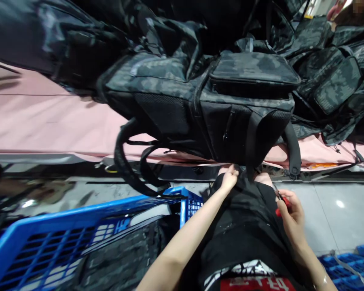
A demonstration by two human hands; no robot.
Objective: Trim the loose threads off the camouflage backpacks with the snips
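Note:
A large dark camouflage backpack (pixel 172 117) lies on its side at the table's front edge, its straps hanging over. Just below it, my left hand (pixel 231 176) is closed by my lap, next to a dangling black strap (pixel 252 141); what its fingers pinch is too small and dark to make out. To the right, my right hand (pixel 294 212) is wrapped round scissors (pixel 283 203) with red handles, their blades pointing up and left toward my knee. The scissors are apart from the backpack.
More camouflage backpacks (pixel 336 85) crowd the pink-covered table (pixel 63 125). A blue plastic crate (pixel 87 212) with a dark bag (pixel 121 252) in it stands at my left. Another blue crate (pixel 348 266) is at lower right. Part of a person shows at the far right.

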